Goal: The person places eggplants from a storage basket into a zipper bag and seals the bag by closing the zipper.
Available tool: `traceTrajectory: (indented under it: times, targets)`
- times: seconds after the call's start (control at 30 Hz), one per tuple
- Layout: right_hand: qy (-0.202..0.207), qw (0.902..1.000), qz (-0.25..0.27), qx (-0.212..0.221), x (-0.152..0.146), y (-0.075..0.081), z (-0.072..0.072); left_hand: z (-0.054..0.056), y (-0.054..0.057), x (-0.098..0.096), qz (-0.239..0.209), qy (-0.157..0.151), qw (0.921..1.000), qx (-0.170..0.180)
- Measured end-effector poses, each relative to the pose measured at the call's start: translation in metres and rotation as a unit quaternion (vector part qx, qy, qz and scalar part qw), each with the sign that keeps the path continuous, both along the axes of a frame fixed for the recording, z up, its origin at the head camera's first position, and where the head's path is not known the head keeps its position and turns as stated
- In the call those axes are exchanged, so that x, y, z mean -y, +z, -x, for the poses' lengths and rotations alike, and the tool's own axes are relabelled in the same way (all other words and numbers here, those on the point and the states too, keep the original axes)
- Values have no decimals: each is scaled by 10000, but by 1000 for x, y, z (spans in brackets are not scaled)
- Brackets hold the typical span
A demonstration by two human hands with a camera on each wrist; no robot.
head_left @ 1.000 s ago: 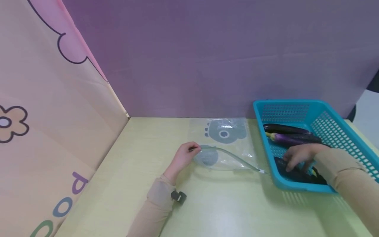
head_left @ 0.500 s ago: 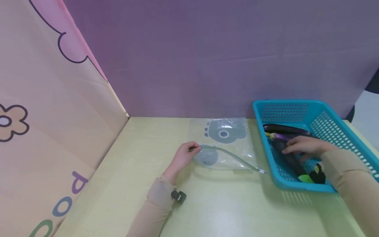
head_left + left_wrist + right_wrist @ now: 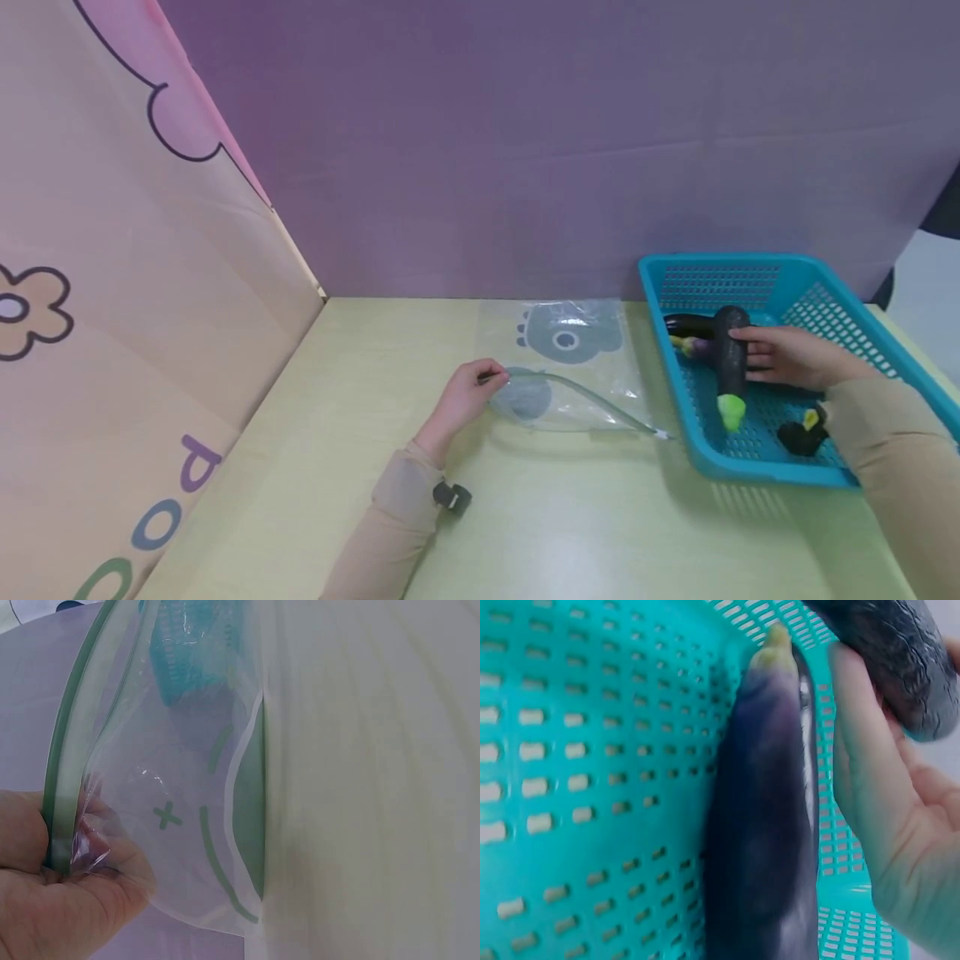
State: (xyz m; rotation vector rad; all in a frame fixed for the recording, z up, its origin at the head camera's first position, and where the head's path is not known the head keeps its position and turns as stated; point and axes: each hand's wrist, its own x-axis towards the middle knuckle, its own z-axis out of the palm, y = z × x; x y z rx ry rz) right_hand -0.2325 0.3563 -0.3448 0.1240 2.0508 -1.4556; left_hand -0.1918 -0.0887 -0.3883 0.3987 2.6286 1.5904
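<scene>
My left hand (image 3: 465, 400) pinches the green zip edge of a clear zip bag (image 3: 622, 375) printed with a grey-green cartoon. The edge is lifted, and a white slider sits at its right end. My right hand (image 3: 795, 358) grips a dark, wrinkled eggplant (image 3: 731, 350) with a bright green end, raised inside the teal basket (image 3: 750, 472). In the right wrist view, thumb and fingers curl round this eggplant (image 3: 907, 667). Below it lie a purple eggplant (image 3: 761, 810) with a pale stem and a glossy dark eggplant (image 3: 684, 323), both partly hidden.
The basket stands on the pale table (image 3: 525, 533) at the right, its perforated walls rising around the eggplants. A purple backdrop (image 3: 480, 167) closes off the back. At the left stands a printed panel (image 3: 150, 250). A small black device (image 3: 452, 497) sits at the left cuff.
My right hand has taken hold of the green-ended eggplant, lifted it from the basket's near side and turned it until its green end points toward me. The left hand and bag look unchanged.
</scene>
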Motion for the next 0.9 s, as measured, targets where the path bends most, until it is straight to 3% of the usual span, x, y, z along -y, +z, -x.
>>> traceTrajectory:
  times: [0.13, 0.23, 0.43, 0.67, 0.9]
  targets:
    - [-415, 9968, 680, 50, -2, 3, 2, -1, 1, 0, 20, -21, 10000, -51]
    - [-749, 9878, 1363, 119, -1, 6, 2, -1, 1, 0, 28, -24, 10000, -71]
    - [-1429, 9509, 2694, 535, 5, 17, -1, -2, 1, 0, 39, -37, 9999, -88]
    - [-1849, 9159, 3504, 651, 18, 31, -8, -1, 0, -1, 26, -51, 10000, -73]
    - [-1886, 8995, 3898, 583, 37, 41, -11, -1, 0, -2, -17, -51, 10000, -46]
